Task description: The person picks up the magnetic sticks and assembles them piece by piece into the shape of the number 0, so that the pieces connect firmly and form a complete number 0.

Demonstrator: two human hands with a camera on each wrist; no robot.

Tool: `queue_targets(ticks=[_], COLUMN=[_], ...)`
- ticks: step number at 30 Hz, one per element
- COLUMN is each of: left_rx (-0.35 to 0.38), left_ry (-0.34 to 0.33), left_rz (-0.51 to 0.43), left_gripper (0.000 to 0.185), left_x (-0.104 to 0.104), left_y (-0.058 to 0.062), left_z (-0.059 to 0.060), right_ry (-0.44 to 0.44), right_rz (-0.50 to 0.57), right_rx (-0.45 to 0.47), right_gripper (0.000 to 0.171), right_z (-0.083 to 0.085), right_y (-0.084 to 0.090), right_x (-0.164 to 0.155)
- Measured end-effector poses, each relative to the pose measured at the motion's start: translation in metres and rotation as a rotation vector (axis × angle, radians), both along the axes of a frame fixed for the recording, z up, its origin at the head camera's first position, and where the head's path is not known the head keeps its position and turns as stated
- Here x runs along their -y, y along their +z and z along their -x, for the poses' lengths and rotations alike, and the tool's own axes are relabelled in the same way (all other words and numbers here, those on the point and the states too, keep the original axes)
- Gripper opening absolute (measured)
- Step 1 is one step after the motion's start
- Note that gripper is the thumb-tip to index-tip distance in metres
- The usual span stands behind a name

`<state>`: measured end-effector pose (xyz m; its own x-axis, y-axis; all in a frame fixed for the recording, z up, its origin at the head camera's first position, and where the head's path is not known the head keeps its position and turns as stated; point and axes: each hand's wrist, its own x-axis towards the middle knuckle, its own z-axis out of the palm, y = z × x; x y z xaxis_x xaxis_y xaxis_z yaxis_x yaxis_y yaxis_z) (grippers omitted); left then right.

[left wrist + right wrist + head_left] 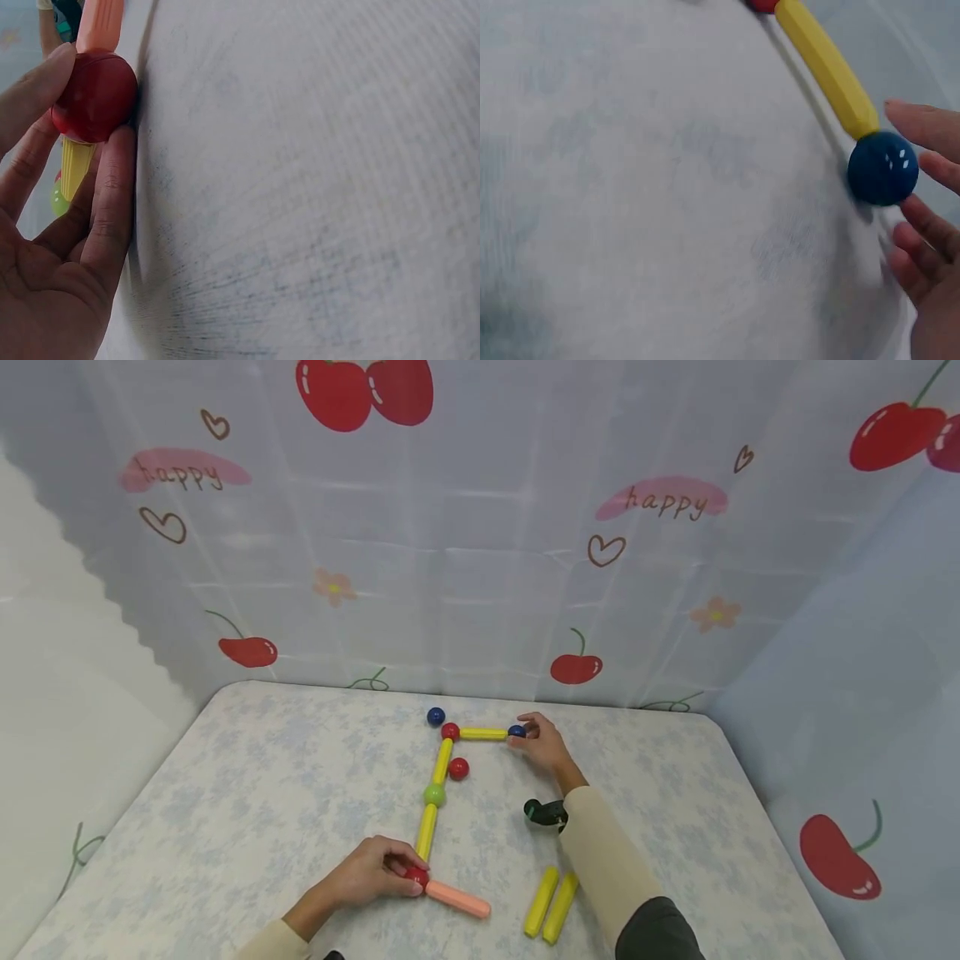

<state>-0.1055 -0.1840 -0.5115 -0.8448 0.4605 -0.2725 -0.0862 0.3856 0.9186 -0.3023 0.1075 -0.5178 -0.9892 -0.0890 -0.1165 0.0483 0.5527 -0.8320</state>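
Observation:
Rods and balls form a joined chain on the table. My left hand (375,868) pinches a red ball (96,97) at the near end between thumb and fingers. A salmon-orange rod (457,899) and a yellow rod (426,832) meet at that ball. The yellow rod leads to a green ball (434,794), then another yellow rod (442,762) and a far red ball (450,732). From there a third yellow rod (826,66) runs right to a blue ball (883,169). Around this blue ball my right hand (546,747) has its fingers spread loosely, one fingertip at its lower edge.
A loose blue ball (436,717) lies beyond the far corner, and a loose red ball (458,768) beside the chain. Two yellow rods (542,902) lie by the right forearm. A dark green object (543,812) shows by the right sleeve. A cherry-print curtain (480,527) hangs behind the table.

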Motion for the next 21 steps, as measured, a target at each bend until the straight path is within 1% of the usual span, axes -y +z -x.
queue_targets(ticks=[4, 6, 8, 10, 13, 15, 18, 21], left_rx=[0.018, 0.017, 0.017, 0.016, 0.025, 0.029, 0.036, 0.047], left_ry=[0.005, -0.004, -0.008, -0.004, 0.016, 0.022, 0.017, 0.013], left_rz=[-0.008, -0.015, -0.020, -0.019, -0.014, -0.017, -0.031, -0.047], left_gripper=[0.027, 0.027, 0.027, 0.026, 0.026, 0.026, 0.025, 0.024], left_x=[0.001, -0.001, -0.001, -0.001, 0.000, 0.000, 0.000, -0.001], left_y=[0.001, 0.001, 0.001, 0.002, 0.003, 0.004, 0.006, 0.005], left_z=[-0.001, 0.000, 0.000, 0.001, 0.000, 0.000, 0.000, 0.000], right_ry=[0.019, 0.048, 0.112, 0.196, 0.326, 0.374, 0.399, 0.412], right_rz=[0.043, 0.036, 0.009, -0.012, -0.036, -0.060, -0.096, -0.143], right_rx=[-0.078, -0.110, -0.130, -0.141, -0.116, -0.082, -0.012, 0.035], right_gripper=[0.045, 0.042, 0.038, 0.035, 0.034, 0.034, 0.035, 0.036], right_z=[0.006, 0.010, 0.015, 0.020, 0.028, 0.032, 0.036, 0.039], right_y=[0.010, 0.018, 0.025, 0.032, 0.039, 0.042, 0.042, 0.040], right_x=[0.015, 0.026, 0.040, 0.056, 0.082, 0.095, 0.110, 0.119])
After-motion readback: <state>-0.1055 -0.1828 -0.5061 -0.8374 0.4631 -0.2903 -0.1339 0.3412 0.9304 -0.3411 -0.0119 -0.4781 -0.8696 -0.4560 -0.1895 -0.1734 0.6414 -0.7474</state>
